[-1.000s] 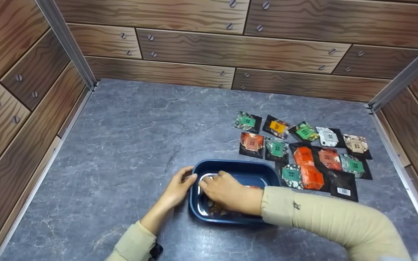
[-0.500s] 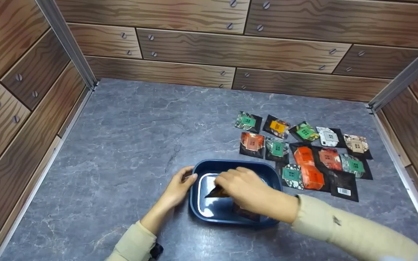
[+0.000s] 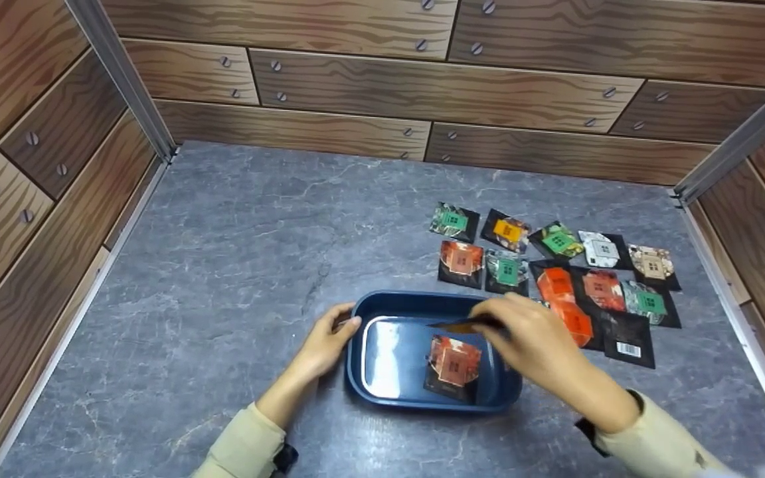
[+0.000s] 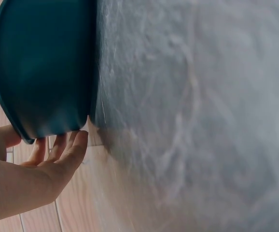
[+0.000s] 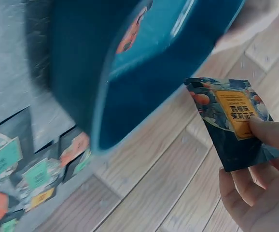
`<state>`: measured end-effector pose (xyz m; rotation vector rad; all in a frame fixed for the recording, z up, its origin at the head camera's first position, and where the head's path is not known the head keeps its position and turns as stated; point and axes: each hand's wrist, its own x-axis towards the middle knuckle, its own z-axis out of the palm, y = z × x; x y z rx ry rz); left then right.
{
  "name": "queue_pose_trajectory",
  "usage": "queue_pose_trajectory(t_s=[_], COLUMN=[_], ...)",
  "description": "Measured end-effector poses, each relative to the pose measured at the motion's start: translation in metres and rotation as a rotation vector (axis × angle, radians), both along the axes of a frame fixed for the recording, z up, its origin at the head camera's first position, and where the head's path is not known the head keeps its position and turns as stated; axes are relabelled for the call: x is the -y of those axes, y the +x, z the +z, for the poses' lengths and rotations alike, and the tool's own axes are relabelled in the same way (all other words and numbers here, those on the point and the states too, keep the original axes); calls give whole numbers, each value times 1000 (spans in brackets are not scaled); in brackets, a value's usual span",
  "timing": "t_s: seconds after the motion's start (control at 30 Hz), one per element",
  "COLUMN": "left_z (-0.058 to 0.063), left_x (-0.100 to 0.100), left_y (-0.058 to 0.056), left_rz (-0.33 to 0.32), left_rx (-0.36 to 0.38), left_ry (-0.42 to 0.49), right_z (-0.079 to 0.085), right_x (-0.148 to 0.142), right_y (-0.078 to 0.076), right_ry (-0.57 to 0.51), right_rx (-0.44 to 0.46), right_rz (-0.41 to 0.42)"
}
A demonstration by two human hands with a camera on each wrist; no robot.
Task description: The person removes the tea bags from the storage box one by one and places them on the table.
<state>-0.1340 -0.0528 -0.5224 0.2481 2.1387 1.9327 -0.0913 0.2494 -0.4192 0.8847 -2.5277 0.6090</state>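
Note:
A blue rectangular tub [image 3: 416,302] stands at the front of the table. At its left end my left hand [image 3: 321,342] grips the end wall, thumb at the rim and fingers against the outside. Above the tub's right part, my right hand [image 3: 536,338] pinches a dark tea sachet [image 5: 233,125] with an orange label, thumb on the front and fingers behind; the head view shows it nearly edge-on. Inside the tub, toward the right, lies a tea sachet with a red label [image 3: 454,365], face up.
Several tea sachets lie in rough rows behind and right of the tub, among them a green-labelled one [image 3: 507,271] and a back-side-up one with a barcode [image 3: 629,338]. Wood-patterned walls [image 3: 382,86] bound the table at back and both sides.
My right hand has lifted the orange-labelled sachet off the tub's left part and moved right with it, uncovering the red-labelled sachet. My left hand has stayed at the tub's end.

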Motion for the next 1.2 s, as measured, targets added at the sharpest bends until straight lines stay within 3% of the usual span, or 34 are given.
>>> queue_pose_trajectory(t_s=[0.4, 0.67, 1.0, 1.2], left_z=[-1, 0, -2, -2], left_x=[1, 0, 1, 1], left_y=[0, 0, -1, -1], left_rz=[-4, 2, -1, 5], left_rx=[-6, -5, 3, 16], left_ry=[-14, -17, -20, -32], right_z=[-1, -9, -19, -28], right_x=[-57, -97, -149, -185], right_y=[9, 15, 27, 31], right_ry=[-69, -223, -251, -244], right_rx=[-41, -49, 61, 156], right_rz=[-317, -422, -650, -853])
